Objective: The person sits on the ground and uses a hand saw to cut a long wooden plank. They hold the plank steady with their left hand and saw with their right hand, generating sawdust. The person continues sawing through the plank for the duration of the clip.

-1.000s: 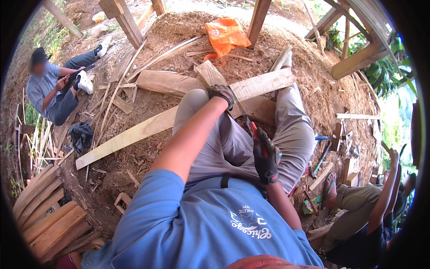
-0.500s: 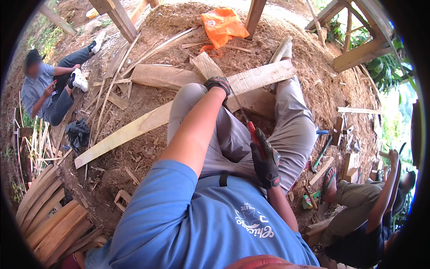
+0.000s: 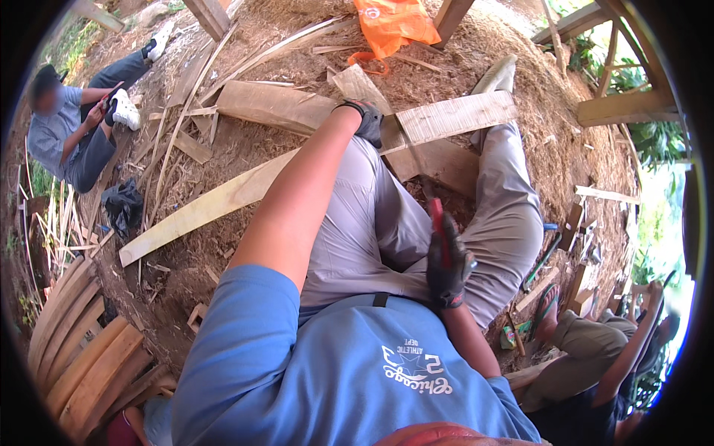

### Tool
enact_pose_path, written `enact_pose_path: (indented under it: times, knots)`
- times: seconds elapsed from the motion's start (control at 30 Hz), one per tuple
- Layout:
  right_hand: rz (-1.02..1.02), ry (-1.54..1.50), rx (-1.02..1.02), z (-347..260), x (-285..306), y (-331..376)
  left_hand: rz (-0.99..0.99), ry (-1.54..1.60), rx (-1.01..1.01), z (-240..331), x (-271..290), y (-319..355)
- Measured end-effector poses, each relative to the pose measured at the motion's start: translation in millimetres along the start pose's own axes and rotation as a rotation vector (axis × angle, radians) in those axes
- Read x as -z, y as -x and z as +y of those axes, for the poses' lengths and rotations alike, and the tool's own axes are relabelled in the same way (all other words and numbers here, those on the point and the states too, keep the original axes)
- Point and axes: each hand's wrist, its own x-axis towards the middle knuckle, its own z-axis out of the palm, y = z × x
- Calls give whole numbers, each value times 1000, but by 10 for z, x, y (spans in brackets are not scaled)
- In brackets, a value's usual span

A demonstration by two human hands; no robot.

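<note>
While the gloved left hand [image 3: 370, 121] is pressing flat on a rough pale plank [image 3: 454, 117] lying across the knees, the right hand [image 3: 448, 262] — dark-gloved — is gripping a slim red-handled tool [image 3: 437, 223].

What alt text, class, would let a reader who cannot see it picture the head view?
A seated person in grey trousers presses a gloved left hand on a pale wooden plank across their knee, while the gloved right hand grips a red-handled tool. Wood scraps and an orange bag lie on the sawdust-covered ground.

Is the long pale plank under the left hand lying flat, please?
Flat: the long pale plank lies on the ground, the gloved left hand resting near it.
</note>
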Motion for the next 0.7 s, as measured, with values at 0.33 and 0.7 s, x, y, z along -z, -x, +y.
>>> enact_pose_path:
  times: [0.33,0.7]
  knots:
    - [57,83,-3,192,-31,-8,-27,-2,10,12,22,-43]
    - [46,-265,-36,176,111,-107,206,5,-202,-1775,-1159,255]
